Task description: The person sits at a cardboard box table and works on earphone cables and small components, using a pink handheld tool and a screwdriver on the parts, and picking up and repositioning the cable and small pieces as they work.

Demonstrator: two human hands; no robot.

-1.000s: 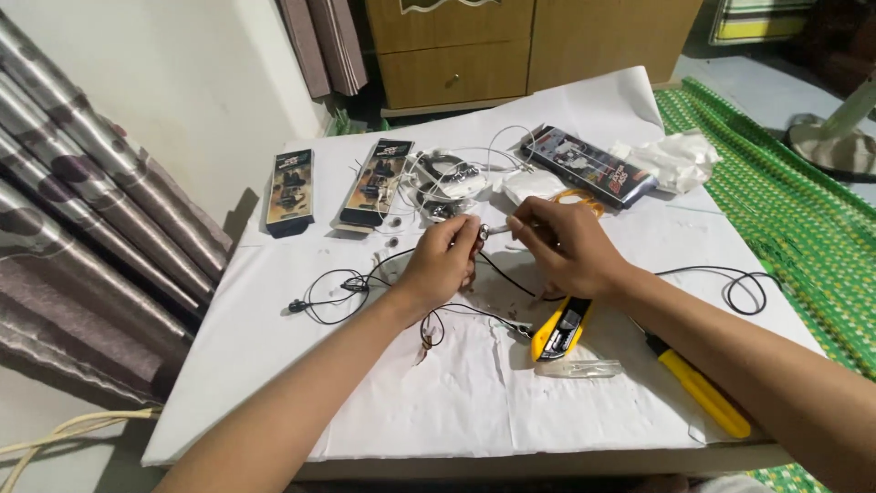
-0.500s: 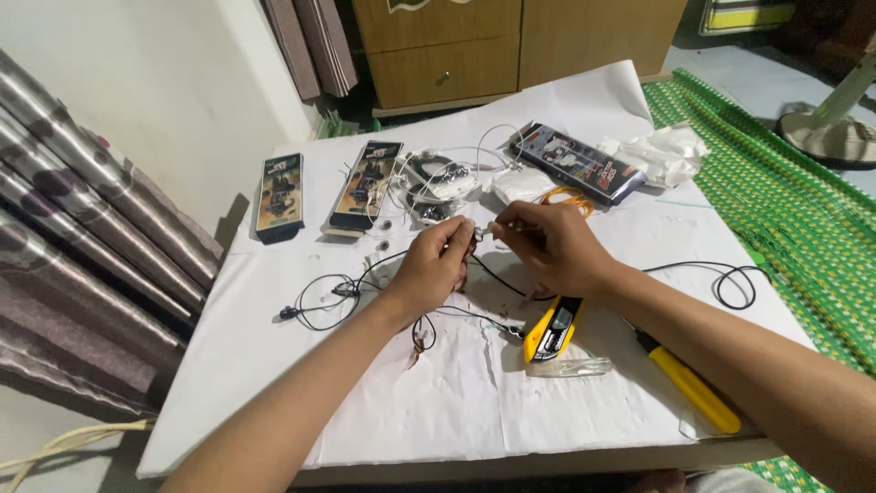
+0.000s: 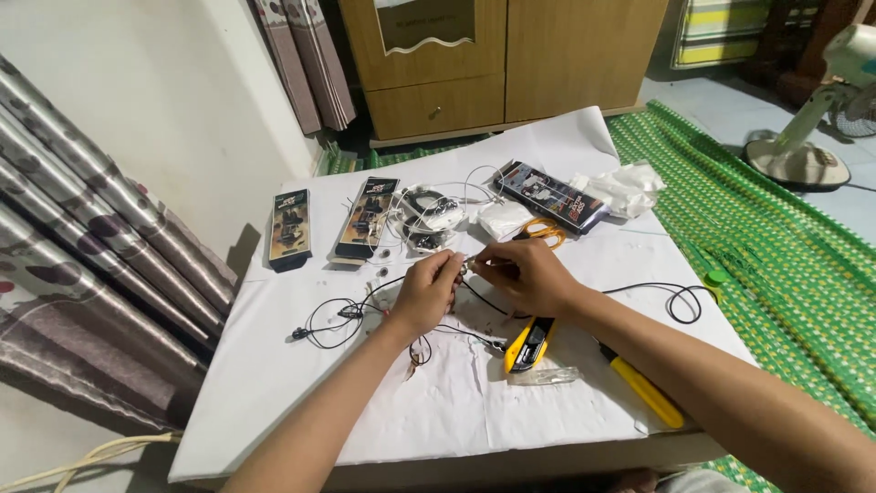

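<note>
Both hands meet above the middle of a low table covered in white paper (image 3: 274, 383): the left hand (image 3: 427, 294) has its fingertips pinched on a thin black earphone cable (image 3: 479, 299), and the right hand (image 3: 526, 274) is curled, thumb and forefinger nipping a small metallic part at the same spot. That cable runs from the pinch down across the paper between the forearms.

At far left, a grey patterned curtain (image 3: 91, 256) hangs beside the table. On the paper, two flat black retail boxes (image 3: 290, 229) lie side by side at the back left, with a looped black earphone wire (image 3: 333, 321) in front of them near the left wrist. Behind the hands sits a tangle of white and black earphones (image 3: 429, 215), then orange-handled scissors (image 3: 545, 230) and a long black printed box (image 3: 552, 196) next to crumpled clear plastic wrapping (image 3: 630, 187). Just below the right hand lies a yellow-and-black utility knife (image 3: 527, 343); a yellow-handled tool (image 3: 646, 391) rests under the right forearm. A coiled black cable (image 3: 680, 301) lies near the table's right edge, above green woven matting (image 3: 785, 265).
</note>
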